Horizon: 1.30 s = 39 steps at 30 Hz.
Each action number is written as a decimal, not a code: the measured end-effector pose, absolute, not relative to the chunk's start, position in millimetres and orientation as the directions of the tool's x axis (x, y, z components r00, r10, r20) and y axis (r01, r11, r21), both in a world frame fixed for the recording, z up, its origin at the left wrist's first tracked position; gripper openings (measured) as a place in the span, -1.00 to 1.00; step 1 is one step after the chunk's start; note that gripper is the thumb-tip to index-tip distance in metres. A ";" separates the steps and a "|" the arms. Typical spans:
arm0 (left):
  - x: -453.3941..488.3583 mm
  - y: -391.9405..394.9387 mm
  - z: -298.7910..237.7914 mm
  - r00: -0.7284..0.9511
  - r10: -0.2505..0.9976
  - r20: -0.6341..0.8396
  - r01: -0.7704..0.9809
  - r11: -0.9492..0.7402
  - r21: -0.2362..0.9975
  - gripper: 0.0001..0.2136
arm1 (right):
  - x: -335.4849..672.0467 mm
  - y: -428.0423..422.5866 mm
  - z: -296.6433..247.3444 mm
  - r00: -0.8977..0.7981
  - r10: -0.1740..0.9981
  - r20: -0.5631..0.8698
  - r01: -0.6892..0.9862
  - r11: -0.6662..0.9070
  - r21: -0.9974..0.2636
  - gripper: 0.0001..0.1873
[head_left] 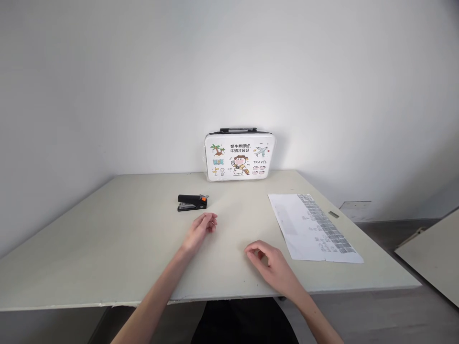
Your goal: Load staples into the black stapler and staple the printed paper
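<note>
My left hand (201, 228) rests on the pale table (107, 234) with its fingers loosely curled and nothing in them. A black stapler (192, 202) with an orange tab lies just beyond it, a short way apart. My right hand (269, 264) rests near the front edge, fingers bent and apart, also holding nothing. To its right lies a printed sheet of paper (311, 228), not touched by either hand.
A white case (240, 154) with cartoon pictures and a black handle stands upright against the wall at the back of the table. A second tabletop (433, 258) shows at the far right, across a gap of floor.
</note>
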<state>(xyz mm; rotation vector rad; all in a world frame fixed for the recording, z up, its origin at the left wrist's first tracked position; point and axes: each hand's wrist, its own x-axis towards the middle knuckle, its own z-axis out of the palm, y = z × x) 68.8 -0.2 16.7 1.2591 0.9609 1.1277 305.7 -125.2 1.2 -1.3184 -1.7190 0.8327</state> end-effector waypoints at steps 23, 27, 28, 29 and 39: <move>73.9 -12.0 -0.6 0.473 0.846 0.248 0.537 -0.499 0.680 -0.76 | 306.1 -131.4 6.6 -0.113 0.984 0.134 0.422 0.170 -0.890 -0.64; 73.3 -11.8 -0.4 0.477 0.842 0.253 0.543 -0.508 0.669 -0.75 | 306.1 -131.2 5.7 -0.115 0.983 0.142 0.420 0.177 -0.890 -0.64; 73.3 -12.0 -0.1 0.478 0.841 0.253 0.543 -0.509 0.668 -0.75 | 306.1 -131.3 5.5 -0.115 0.983 0.142 0.421 0.178 -0.890 -0.64; 73.4 -12.3 0.2 0.478 0.841 0.253 0.543 -0.510 0.667 -0.75 | 306.1 -131.5 5.2 -0.116 0.983 0.143 0.423 0.179 -0.888 -0.63; 73.5 -13.2 1.4 0.476 0.844 0.249 0.543 -0.504 0.671 -0.75 | 306.5 -131.6 4.3 -0.113 0.981 0.156 0.432 0.190 -0.882 -0.62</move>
